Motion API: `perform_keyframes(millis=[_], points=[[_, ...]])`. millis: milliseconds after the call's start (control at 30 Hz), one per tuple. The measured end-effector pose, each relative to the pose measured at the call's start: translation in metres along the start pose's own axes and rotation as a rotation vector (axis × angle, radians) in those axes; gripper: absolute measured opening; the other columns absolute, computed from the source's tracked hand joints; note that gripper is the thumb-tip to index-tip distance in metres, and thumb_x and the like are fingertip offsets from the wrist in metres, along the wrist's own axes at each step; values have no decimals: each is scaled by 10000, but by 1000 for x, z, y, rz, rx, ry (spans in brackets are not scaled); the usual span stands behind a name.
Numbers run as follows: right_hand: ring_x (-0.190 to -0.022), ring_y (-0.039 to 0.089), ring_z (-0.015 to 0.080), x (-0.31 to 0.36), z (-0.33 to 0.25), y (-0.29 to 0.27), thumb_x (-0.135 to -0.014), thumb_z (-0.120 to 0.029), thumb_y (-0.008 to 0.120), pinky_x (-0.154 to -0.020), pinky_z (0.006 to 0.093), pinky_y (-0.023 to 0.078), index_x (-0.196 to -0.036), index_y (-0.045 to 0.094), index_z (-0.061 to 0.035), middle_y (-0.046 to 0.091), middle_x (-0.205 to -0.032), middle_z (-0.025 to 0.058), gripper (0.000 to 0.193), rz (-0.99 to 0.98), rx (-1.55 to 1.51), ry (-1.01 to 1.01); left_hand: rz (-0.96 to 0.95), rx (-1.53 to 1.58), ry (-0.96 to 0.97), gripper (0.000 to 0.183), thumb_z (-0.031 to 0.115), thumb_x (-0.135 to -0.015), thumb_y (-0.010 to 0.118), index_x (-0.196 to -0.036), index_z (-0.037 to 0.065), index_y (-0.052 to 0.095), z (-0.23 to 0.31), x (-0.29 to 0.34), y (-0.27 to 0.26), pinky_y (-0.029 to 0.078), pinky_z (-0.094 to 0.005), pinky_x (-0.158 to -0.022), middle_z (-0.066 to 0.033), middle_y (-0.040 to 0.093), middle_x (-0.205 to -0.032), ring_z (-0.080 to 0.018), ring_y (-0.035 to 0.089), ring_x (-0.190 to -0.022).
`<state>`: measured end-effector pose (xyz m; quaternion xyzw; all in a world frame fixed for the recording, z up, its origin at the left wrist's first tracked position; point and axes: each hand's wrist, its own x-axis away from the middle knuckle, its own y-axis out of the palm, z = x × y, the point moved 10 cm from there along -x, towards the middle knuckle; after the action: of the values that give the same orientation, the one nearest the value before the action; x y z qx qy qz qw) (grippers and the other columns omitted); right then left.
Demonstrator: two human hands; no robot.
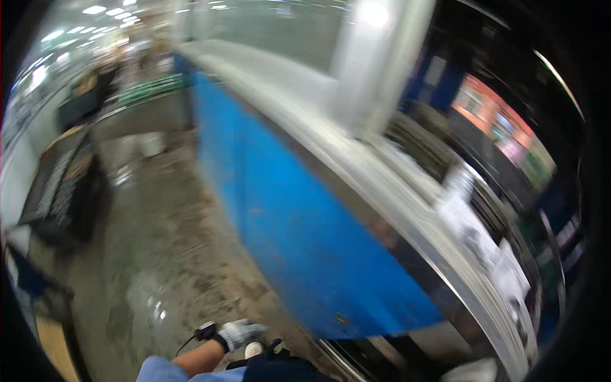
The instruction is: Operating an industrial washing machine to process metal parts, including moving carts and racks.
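My left hand (239, 333) is low in the picture, in a pale glove with a black cuff at the wrist. Its fingers point right and are smeared by motion, so I cannot tell whether they are open or closed. A small black device (205, 330) with a thin cable sits beside the wrist. Just below the hand is a round white object (253, 349) with a reddish mark; whether the hand touches it does not show. No right hand can be made out.
A blue panel (267, 210) under a pale ledge (356, 169) runs diagonally along my right. Crumpled white sheets (474, 239) lie beyond it. Dark troughs (60, 188) stand left of the wet, stained floor (149, 254). A white bucket-like container (152, 144) is farther ahead.
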<state>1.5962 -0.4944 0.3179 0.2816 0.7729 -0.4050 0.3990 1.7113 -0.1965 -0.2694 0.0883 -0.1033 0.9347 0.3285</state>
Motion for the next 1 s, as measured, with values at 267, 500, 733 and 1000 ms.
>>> perform_keyframes(millis=[267,500,733,1000], points=[[-1021,584,314,144,1,219,-804,-163,704,-916,407,457,-1125,636,-57,627,-1114,135,345,-810,-114,-23,294,326,-628,415,408,-914,555,-1225,138,609,58,109,-32,460,-284,-941,-81,560,-1274,-173,583,-1091],[-1058,571,321,182,-1,286,-785,-204,719,-949,412,429,-1169,609,-56,624,-1152,136,426,-800,-202,-136,747,261,-689,586,605,-799,579,-1128,130,673,19,227,-23,493,-276,-768,-75,682,-1037,-164,644,-848],[-1055,565,323,237,-7,316,-805,-259,713,-946,410,427,-1169,607,-40,623,-1137,153,438,-922,-406,-239,892,416,-985,624,590,-781,608,-1163,97,637,11,298,85,499,-267,-777,-91,684,-1018,-162,655,-925],[-1117,541,329,317,-51,326,-839,-286,680,-981,402,411,-1208,591,-39,595,-1194,176,453,-1270,-566,-277,746,215,-1107,699,674,-839,460,-1196,90,603,13,348,172,453,-397,-887,-178,629,-1151,-328,600,-1056]])
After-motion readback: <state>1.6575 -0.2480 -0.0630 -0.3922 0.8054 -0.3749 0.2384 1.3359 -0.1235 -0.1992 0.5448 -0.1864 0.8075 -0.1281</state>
